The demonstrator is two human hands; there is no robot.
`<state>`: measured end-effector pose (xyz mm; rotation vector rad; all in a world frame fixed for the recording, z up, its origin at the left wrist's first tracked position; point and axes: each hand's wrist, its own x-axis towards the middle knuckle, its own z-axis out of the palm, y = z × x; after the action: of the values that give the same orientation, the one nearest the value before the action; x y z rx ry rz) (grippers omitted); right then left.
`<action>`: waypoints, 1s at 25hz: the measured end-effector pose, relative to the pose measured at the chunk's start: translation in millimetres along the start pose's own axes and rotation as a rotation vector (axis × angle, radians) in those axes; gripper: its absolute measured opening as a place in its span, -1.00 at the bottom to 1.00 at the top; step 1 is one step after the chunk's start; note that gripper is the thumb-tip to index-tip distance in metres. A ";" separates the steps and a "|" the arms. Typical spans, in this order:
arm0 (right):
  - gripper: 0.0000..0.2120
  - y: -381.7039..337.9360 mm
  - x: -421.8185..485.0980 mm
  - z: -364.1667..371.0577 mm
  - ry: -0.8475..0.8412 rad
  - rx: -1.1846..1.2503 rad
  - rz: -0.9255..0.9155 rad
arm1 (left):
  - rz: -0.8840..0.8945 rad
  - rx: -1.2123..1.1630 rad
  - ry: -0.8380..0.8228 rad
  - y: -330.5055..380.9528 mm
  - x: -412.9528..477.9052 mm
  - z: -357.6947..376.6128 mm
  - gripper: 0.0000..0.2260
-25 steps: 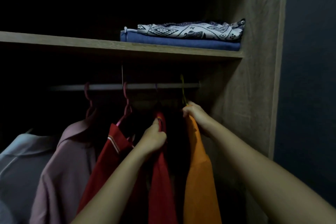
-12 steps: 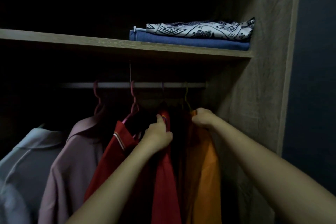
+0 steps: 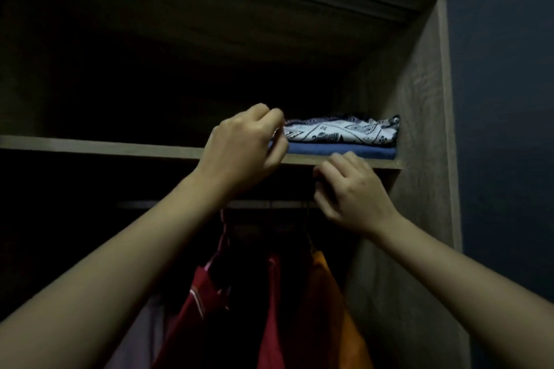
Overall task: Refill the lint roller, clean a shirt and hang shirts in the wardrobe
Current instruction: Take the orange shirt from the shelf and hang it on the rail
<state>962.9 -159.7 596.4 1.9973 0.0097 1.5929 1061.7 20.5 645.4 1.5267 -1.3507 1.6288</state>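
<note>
Step looks like taking the folded pile off the shelf [image 3: 120,148], presumably more shirts to hang.

Left hand [image 3: 245,150] is up at the left end of the patterned cloth [image 3: 338,132], fingers [image 3: 278,154] curled against it. Too dim to tell if they have a pinch on it. Right hand [image 3: 355,192] sits at the shelf's front edge below the blue fold [image 3: 341,153], fingers loosely curled, holding nothing.

Advice: get the right hand flat under the blue fold, left on top, and slide both layers out together. Pulling the top corner alone will likely unfold it.

The pile is at the shelf's right end, against the wardrobe side panel [image 3: 419,159]. The red shirt [image 3: 269,308] and orange shirt [image 3: 344,308] hang from the rail [image 3: 168,204] under the shelf, near its right end.

The room is dark, with a dark wall [image 3: 503,99] to the right of the wardrobe.
</note>
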 end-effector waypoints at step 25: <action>-0.77 113.4 78.6 -12.0 -0.459 -0.406 0.261 | -0.132 -0.050 -0.414 -42.8 50.0 34.3 -0.75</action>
<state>936.3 -221.5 717.5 2.0348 -0.7172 1.1238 1102.5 -7.1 700.9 1.9515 -1.4469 1.2313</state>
